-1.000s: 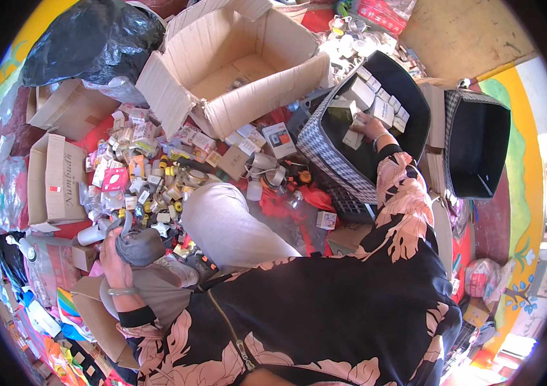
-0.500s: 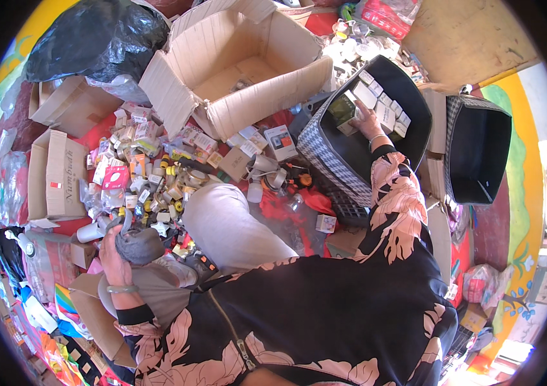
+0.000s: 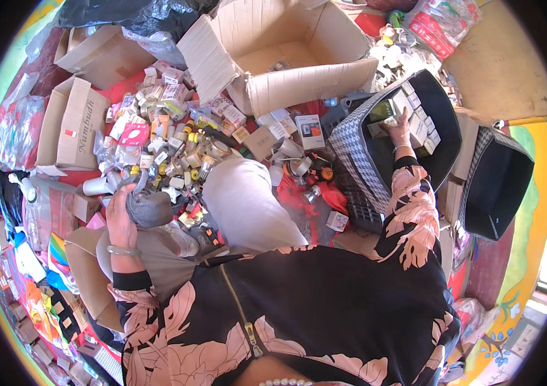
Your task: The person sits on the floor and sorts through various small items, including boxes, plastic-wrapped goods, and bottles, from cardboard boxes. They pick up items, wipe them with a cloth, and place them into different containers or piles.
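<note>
Bright daylight, washed-out glare at right edge, curved fisheye distortion, black corners, soft rim

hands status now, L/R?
Left hand: against a dark grey bundle; open or closed can't be told.
Right hand: at small boxes inside the black-lined bin; grip unclear.

- The right hand's (image 3: 400,134) fingertips were too small to tell against the small boxes (image 3: 419,123), leaving its grip unclear.
- The dark-grey bundle (image 3: 149,208) at the left hand (image 3: 120,215) was too indistinct to name.
- The far black bag (image 3: 157,20) was cut by the top edge.
- Much of the left heap (image 3: 195,174) was too small to tell.
</note>
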{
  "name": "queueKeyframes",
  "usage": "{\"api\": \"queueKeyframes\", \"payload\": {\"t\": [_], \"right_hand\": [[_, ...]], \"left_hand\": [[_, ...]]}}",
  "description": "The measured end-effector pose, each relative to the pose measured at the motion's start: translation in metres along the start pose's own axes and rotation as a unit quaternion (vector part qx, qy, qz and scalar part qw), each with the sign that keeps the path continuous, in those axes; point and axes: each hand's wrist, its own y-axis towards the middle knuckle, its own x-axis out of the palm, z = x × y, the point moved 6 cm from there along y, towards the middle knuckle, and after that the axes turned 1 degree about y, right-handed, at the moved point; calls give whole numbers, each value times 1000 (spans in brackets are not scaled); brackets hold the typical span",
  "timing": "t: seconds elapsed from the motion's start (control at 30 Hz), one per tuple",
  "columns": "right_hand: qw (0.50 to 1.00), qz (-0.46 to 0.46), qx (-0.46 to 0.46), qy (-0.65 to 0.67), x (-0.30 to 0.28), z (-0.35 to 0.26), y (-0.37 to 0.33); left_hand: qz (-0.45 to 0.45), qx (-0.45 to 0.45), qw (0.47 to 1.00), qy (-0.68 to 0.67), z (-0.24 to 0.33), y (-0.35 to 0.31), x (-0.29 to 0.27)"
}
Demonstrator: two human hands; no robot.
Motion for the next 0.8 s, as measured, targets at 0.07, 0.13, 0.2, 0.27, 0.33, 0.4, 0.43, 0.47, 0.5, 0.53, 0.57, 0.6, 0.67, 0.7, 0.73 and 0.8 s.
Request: {"api": "queueKeyframes", "payload": {"t": [0.07, 0.13, 0.2, 0.27, 0.33, 0.4, 0.43, 0.47, 0.5, 0.53, 0.57, 0.6, 0.67, 0.7, 0.73, 0.8], "right_hand": [[999, -33, 13, 24, -2, 18, 10], [988, -130, -8, 84, -5, 39, 25], [994, -101, 37, 11, 13, 10, 17], [994, -58, 55, -73, 4, -10, 6], [992, 14, -47, -117, -3, -24, 2], [989, 31, -63, -133, -2, -26, 0], [991, 14, -28, -126, 1, -23, 3], [993, -5, 8, -118, 7, -24, 1], [994, -44, 33, -89, 9, -23, 0], [999, -26, 33, -5, -1, 13, 12], [997, -9, 28, 74, -14, 48, 26], [987, -41, 57, 141, 7, 32, 26], [988, -62, 64, 128, 20, 4, 24], [993, -57, 51, 86, 19, -2, 26], [998, -50, 30, 7, 17, -2, 30], [987, -31, -1, -155, 7, 15, 29]], "left_hand": [[7, 10, 1000, -3, -1, 4, 4], [-11, -7, 1000, -17, -12, 11, 6], [7, -12, 1000, -11, -12, 3, -5], [5, -11, 1000, -15, -10, 1, -5], [2, -9, 1000, -15, -8, 2, -1], [1, -14, 1000, -17, -9, 2, -1], [6, -15, 1000, -12, -10, 1, -2], [12, -14, 1000, -4, -9, 1, -4], [19, -13, 1000, 3, -7, 0, -5], [1, -14, 1000, -7, -7, 8, 6], [-15, -18, 1000, -21, -11, 15, 16], [6, -18, 1000, -14, -10, 8, 7], [16, -20, 1000, -2, -10, 1, -4], [23, -27, 999, -8, -12, 0, -7], [26, -35, 999, -16, -13, 1, -6], [13, -30, 999, -8, -8, 6, 7]]}}
